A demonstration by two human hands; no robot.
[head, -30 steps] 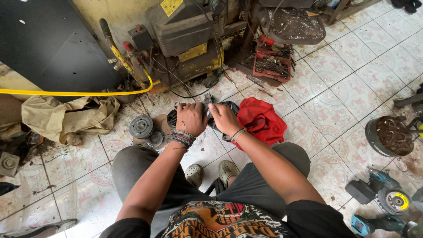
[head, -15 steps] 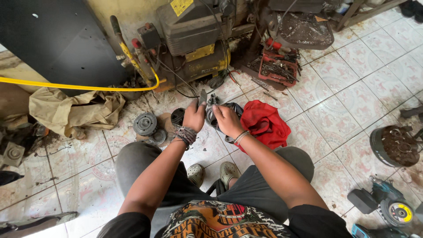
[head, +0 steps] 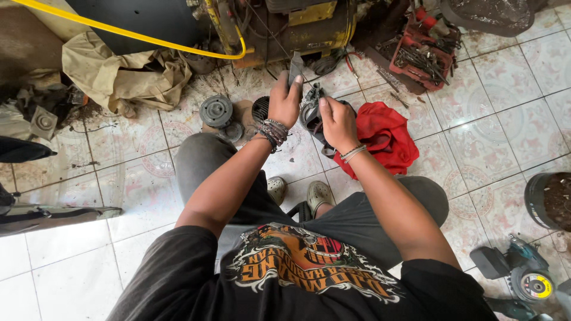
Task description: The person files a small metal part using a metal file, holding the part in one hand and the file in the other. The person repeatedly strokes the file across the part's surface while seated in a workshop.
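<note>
My left hand (head: 284,101) is closed around a flat dark metal tool (head: 295,63) whose end sticks up above my fist. My right hand (head: 335,122) grips a dark round machine part (head: 310,112) held above the tiled floor, just right of the left hand. The tool's tip is close to the upper edge of that part. A red rag (head: 380,137) lies on the floor directly right of my right hand. Beaded bracelets circle both wrists.
A grey pulley disc (head: 216,111) and a black ribbed part (head: 260,108) lie left of my hands. A yellow hose (head: 131,34) runs past crumpled beige cloth (head: 119,77). A red tool tray (head: 425,59) sits upper right; an angle grinder (head: 526,276) and a dark bucket (head: 550,199) stand at right.
The view has tilted down and the hands sit higher in the picture. My left hand has lifted the flat tool up above the part, while my right hand keeps its hold.
</note>
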